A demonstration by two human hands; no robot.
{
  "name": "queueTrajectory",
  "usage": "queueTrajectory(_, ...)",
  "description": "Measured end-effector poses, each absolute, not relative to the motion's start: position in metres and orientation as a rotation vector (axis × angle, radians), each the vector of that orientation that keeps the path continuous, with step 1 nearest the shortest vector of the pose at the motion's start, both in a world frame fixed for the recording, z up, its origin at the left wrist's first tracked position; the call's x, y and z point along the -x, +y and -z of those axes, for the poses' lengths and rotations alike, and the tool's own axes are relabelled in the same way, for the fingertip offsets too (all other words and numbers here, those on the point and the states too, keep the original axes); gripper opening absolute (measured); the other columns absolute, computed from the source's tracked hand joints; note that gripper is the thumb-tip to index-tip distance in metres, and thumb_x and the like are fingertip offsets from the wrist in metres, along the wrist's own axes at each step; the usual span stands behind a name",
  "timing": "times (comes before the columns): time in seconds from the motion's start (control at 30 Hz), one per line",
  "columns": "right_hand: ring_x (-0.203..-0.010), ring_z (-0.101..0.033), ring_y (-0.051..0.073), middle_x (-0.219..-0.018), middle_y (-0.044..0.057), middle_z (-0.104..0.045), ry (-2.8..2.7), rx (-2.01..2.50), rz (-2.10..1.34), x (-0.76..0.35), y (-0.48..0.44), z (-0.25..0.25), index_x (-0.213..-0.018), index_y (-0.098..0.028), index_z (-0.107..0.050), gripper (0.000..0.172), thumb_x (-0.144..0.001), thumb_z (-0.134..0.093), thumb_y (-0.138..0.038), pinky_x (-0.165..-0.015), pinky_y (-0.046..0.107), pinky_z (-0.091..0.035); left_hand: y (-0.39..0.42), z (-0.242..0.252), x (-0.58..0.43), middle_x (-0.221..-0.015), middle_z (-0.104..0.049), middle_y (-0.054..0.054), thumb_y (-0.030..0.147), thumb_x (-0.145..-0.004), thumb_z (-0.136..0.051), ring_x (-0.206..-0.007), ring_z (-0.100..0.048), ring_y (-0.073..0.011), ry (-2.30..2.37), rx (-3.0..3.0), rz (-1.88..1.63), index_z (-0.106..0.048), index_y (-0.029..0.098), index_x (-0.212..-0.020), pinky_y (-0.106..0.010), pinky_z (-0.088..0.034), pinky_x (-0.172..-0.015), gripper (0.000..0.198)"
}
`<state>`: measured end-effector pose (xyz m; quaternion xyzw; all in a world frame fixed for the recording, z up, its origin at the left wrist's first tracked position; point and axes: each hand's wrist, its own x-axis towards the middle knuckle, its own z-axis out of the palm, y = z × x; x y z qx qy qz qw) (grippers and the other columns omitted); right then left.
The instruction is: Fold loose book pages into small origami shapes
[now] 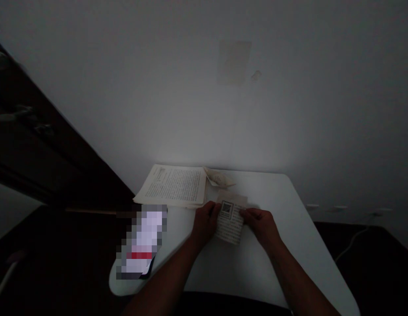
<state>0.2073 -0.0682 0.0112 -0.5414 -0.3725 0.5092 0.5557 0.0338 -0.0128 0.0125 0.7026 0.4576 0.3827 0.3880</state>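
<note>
Between my two hands is a small folded sheet of printed paper (229,226) with a square code near its upper left. My left hand (205,221) pinches its left edge, and my right hand (259,221) grips the upper right edge. Just beyond it, a folded paper shape (219,177) with pointed ends rests on the white table (266,188). A stack of printed sheets (174,184) lies at the table's back left, touching or close beside the folded shape. Dim light hides the finer fold lines.
A phone (144,241) with a blurred-out bright screen lies at the table's left edge. The back edge meets a plain wall (177,87). A dark door (52,131) stands at left. On the right, a white cable (352,241) hangs from a wall socket.
</note>
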Motion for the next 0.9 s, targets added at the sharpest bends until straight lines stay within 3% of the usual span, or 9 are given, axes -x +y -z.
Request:
queueTrajectory(0.27, -0.048, -0.056, 0.014, -0.052, 0.003, -0.065, -1.066, 1.376, -1.213, -0.2041, -0.071, -0.0144, -0.058, -0.015, -0.068, 0.035, -0.067, -0.067, -0.049, -0.05, 0.025, -0.046, -0.0128, -0.0156, -0.0342, -0.055, -0.047, 0.005, 0.039, -0.086, -0.042, -0.052, -0.042, -0.0093, 1.165, -1.735, -1.031, -0.05, 0.016, -0.062, -0.019, -0.032, -0.05, 0.034)
queueTrajectory(0.9, -0.046, -0.057, 0.012, -0.05, 0.0, -0.065, -1.171, 1.296, -1.353, -0.2038, -0.0727, -0.01, -0.055, -0.017, -0.062, 0.035, -0.069, -0.065, -0.049, -0.05, 0.023, -0.044, -0.0081, -0.0145, -0.0327, -0.054, -0.043, 0.005, 0.044, -0.084, -0.044, -0.053, -0.041, -0.01, 1.18, -1.622, -1.088, -0.047, 0.017, -0.061, -0.02, -0.033, -0.05, 0.036)
